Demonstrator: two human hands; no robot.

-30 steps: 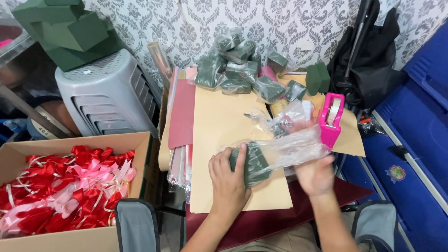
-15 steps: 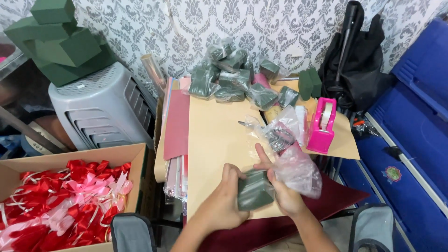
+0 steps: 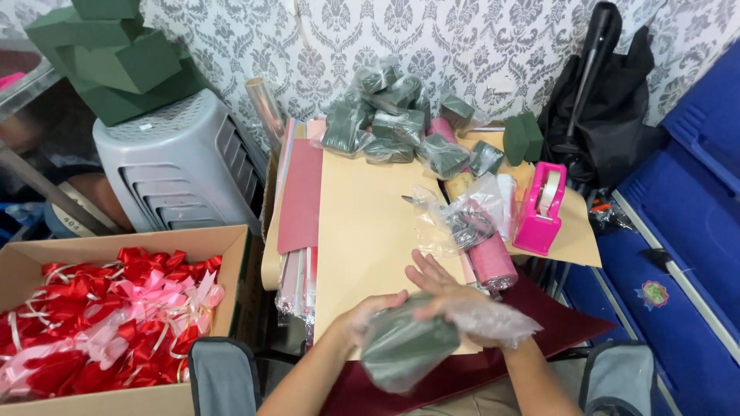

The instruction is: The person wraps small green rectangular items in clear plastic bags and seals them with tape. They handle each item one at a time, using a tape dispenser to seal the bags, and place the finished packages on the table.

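- Left hand [image 3: 362,320]: closed round the near end of a dark green foam block [image 3: 408,347], held low over the front edge of the tan paper sheet [image 3: 370,231].
- Right hand [image 3: 443,289]: fingers spread flat on top of the block, pressing down the clear plastic wrap [image 3: 493,323] bunched at its right end.
- Likely fault: wrap sliding off or tearing, owing to loose bunching and a soft, crumbly block.
- Further fault: block slipping off the table edge, given its overhang.
- Wrapped blocks [image 3: 385,115] piled at rear; pink tape dispenser [image 3: 539,208] to the right.
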